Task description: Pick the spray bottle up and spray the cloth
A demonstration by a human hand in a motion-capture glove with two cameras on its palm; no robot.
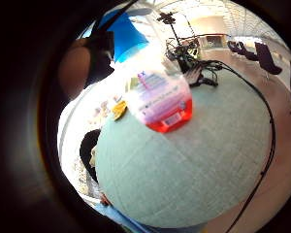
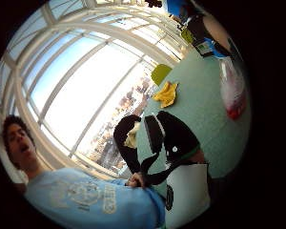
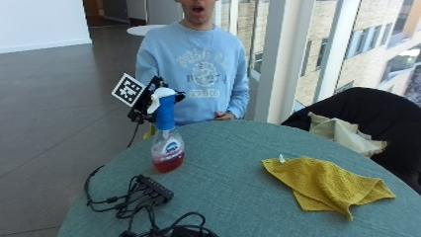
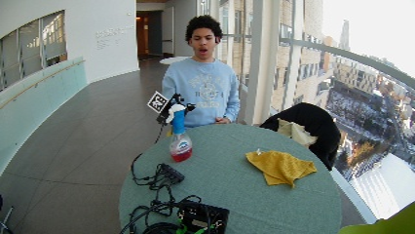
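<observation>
A spray bottle [image 3: 166, 148] with a blue neck, a white nozzle and red liquid in its clear body stands at the table's left edge, in front of the person. My gloved right hand [image 3: 146, 102] grips its neck just under the nozzle. Whether the base touches the table or hangs just above it I cannot tell. In the little finger side palm view the bottle [image 1: 161, 99] fills the middle, close to the palm. A crumpled yellow cloth [image 3: 325, 183] lies on the table's right part, well apart from the bottle [image 4: 180, 144]. The cloth [image 2: 167, 94] also shows in the thumb side view.
The round table [image 3: 250, 207] has a green cloth top. A black power strip with tangled cables [image 3: 152, 190] lies near its front left, with a black box [image 4: 202, 217] nearer the front edge. A black chair [image 3: 375, 111] holding beige fabric stands at the right. The person's bare hand [image 3: 225, 116] rests at the far edge.
</observation>
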